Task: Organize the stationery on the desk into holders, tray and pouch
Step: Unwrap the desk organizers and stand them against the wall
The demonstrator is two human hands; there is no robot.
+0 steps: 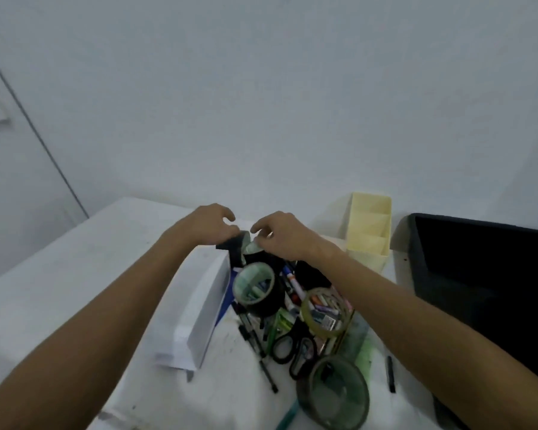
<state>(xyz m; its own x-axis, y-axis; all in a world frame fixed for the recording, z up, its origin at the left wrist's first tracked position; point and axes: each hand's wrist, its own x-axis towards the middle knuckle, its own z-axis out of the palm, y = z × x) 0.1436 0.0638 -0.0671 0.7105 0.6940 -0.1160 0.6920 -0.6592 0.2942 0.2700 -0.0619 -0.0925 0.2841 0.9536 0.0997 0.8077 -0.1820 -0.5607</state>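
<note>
Both my hands meet at the far end of a stationery pile on the white desk (75,274). My left hand (210,223) grips the left side of a black pouch (235,248), and my right hand (281,232) pinches its opening, where a pale lining shows. Nearer to me lie a black tape roll (257,288), a clear tape roll (325,311), a dark green-tinted tape roll (333,394), black scissors (294,347), and several pens and markers (289,282). The image is blurred.
A cream holder (368,231) with compartments stands at the back right. A black tray (485,274) sits at the right edge. A white box (204,308) lies left of the pile. One black pen (391,373) lies apart on the right. A wall rises behind the desk.
</note>
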